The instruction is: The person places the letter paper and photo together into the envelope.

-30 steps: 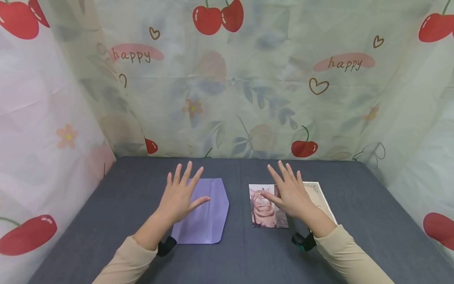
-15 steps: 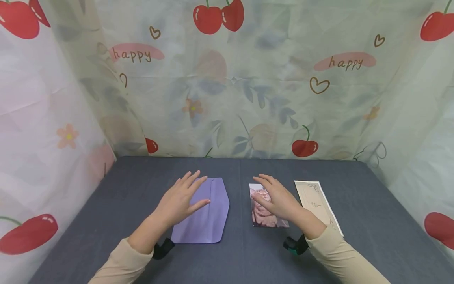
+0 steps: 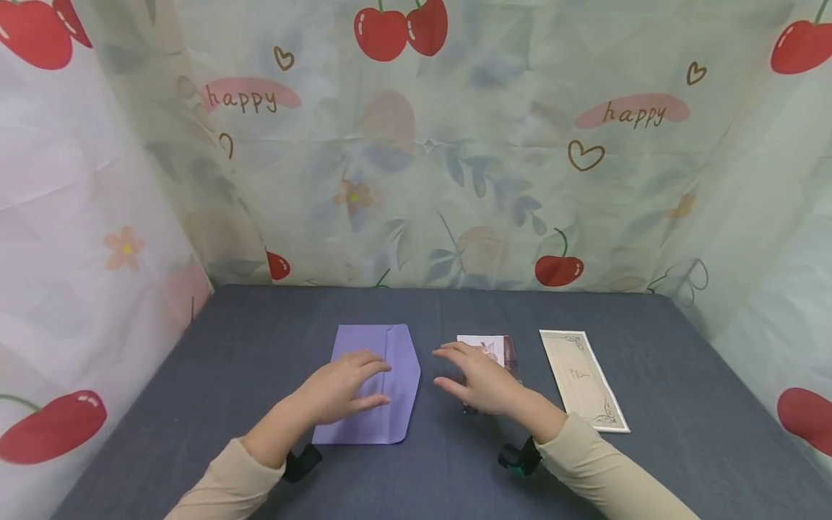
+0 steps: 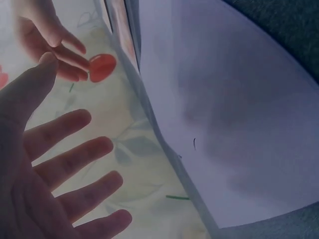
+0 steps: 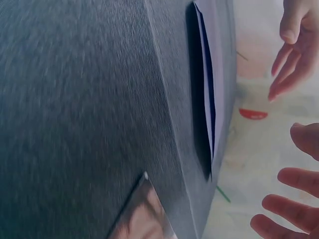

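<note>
A purple envelope (image 3: 396,390) lies on the dark table with its pointed flap unfolded to the right. Over it hovers my left hand (image 3: 341,386), fingers spread and holding nothing; the left wrist view shows the envelope (image 4: 239,114) beside those fingers. My right hand (image 3: 484,383), palm turned inward and fingers loosely extended, is above a cat photo card (image 3: 490,347) and covers much of it. In the right wrist view a corner of the photo card (image 5: 144,214) shows, and the envelope (image 5: 212,74) stands slightly gaping along its edge.
To the right of the photo card lies a cream card (image 3: 583,379) with an ornate border. The table (image 3: 260,339) is covered in dark grey cloth. Printed curtains (image 3: 429,144) with cherries and flowers enclose the back and sides.
Both hands have come down and nearer the body, fingers less upright. The right hand has also shifted left, uncovering the cream card. Envelope and cards have stayed in place.
</note>
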Available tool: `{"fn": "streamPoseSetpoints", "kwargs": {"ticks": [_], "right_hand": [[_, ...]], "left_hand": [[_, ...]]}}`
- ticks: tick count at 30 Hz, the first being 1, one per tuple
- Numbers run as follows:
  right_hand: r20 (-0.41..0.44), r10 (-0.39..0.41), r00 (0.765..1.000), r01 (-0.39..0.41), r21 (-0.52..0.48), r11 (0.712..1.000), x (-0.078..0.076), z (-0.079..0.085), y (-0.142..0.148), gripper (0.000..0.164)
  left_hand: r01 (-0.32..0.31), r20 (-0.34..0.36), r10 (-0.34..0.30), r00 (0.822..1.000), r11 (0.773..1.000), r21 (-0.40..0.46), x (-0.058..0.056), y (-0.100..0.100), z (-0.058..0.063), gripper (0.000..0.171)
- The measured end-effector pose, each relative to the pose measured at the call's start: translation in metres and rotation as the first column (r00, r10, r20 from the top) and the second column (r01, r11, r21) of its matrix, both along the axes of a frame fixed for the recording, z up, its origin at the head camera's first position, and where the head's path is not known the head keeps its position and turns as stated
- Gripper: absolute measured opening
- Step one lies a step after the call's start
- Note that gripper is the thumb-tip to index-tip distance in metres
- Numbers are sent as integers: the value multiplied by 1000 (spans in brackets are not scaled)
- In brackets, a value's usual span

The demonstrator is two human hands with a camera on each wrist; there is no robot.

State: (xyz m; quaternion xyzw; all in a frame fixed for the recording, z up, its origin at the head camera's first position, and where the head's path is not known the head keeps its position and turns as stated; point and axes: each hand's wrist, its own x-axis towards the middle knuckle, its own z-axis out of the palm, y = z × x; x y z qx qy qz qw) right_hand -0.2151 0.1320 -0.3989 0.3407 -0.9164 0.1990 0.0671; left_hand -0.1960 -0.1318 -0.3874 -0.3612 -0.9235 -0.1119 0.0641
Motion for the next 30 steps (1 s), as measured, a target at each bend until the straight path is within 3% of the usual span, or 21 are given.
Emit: {"fn": "streamPoseSetpoints", "kwargs": {"ticks": [10, 19, 24, 30], "right_hand": [[77, 100, 992, -102, 15, 995, 2, -12, -22, 42], [131, 112, 985, -123, 81, 989, 6, -19, -36, 46], [170, 102, 980, -122, 115, 986, 7, -20, -42, 49], [149, 106, 983, -128, 149, 981, 8, -25, -46, 51]], "left_hand": [[70, 43, -68, 997, 997, -45, 0, 5, -13, 41], [84, 50, -80, 996, 993, -82, 0, 3, -22, 45], [77, 101, -69, 993, 993, -87, 1, 4, -26, 46], [78, 135, -65, 989, 993, -93, 1, 5, -29, 48]]}}
